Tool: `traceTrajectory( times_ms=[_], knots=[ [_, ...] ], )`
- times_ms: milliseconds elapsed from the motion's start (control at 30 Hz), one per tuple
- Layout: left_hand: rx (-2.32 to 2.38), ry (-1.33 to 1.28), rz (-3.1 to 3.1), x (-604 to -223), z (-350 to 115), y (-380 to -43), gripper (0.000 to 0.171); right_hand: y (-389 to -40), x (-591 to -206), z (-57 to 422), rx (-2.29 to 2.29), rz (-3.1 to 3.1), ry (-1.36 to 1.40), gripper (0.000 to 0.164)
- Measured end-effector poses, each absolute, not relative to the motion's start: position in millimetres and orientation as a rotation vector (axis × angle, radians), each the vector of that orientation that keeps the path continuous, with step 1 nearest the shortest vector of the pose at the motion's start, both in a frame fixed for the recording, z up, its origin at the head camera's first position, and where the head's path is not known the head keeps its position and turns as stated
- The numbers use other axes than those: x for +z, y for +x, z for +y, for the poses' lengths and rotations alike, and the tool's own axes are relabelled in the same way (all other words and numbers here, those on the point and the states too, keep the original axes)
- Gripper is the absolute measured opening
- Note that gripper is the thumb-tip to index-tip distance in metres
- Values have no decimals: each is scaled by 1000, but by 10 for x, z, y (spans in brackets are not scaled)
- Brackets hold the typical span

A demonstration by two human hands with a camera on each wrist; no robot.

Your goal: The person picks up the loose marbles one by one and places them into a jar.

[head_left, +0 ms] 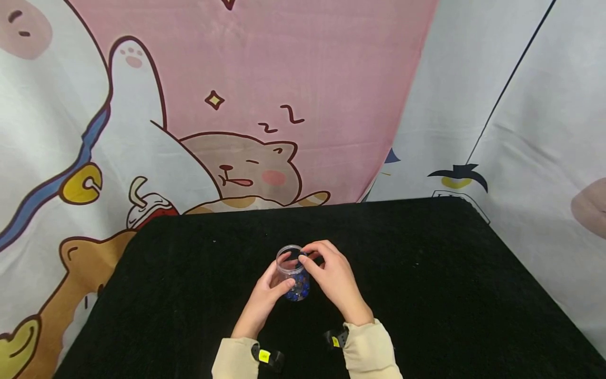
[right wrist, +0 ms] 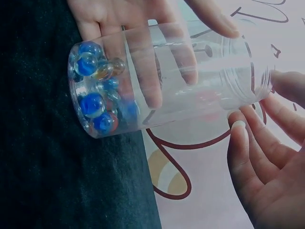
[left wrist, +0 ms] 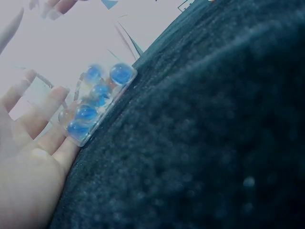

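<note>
A clear plastic jar (head_left: 286,271) without a lid stands upright over the black cloth, its mouth facing up. Blue and clear marbles (head_left: 297,289), a few with orange or red tints, lie at its bottom. My left hand (head_left: 265,300) grips the jar from the left, thumb in front and fingers behind the wall. At the jar's mouth, the thumb and index finger of my right hand (head_left: 335,273) pinch the rim on its right side. The right wrist view shows the marbles (right wrist: 93,105) through the wall and the threaded neck beside my right fingertips (right wrist: 238,125).
Black cloth (head_left: 426,295) covers the table beneath the jar. Behind it hangs a printed cartoon curtain (head_left: 331,63) in pink and white. A few tiny pale specks (head_left: 416,265) dot the cloth.
</note>
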State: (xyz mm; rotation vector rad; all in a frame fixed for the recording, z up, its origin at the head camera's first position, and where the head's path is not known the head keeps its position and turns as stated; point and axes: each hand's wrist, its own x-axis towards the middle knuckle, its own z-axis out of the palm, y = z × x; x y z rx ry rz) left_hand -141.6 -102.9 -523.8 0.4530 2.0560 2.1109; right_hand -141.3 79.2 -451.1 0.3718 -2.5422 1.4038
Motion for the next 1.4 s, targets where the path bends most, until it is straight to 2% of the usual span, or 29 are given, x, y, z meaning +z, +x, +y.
traceTrajectory(
  times_ms=[700, 1067, 1400],
  knots=[
    [2127, 463, 2050, -5267, -1041, -1415, 53, -1425, -4483, 986, 1377, -2526, 342, 11],
    [2130, 468, 2055, -5247, -1027, -1429, 53, -1420, -4494, 1221, 1337, -2817, 299, 15],
    [2144, 490, 2017, -5063, -1040, -1332, 51, -1380, -4579, 1252, 1244, -2964, 456, 15]
  ],
)
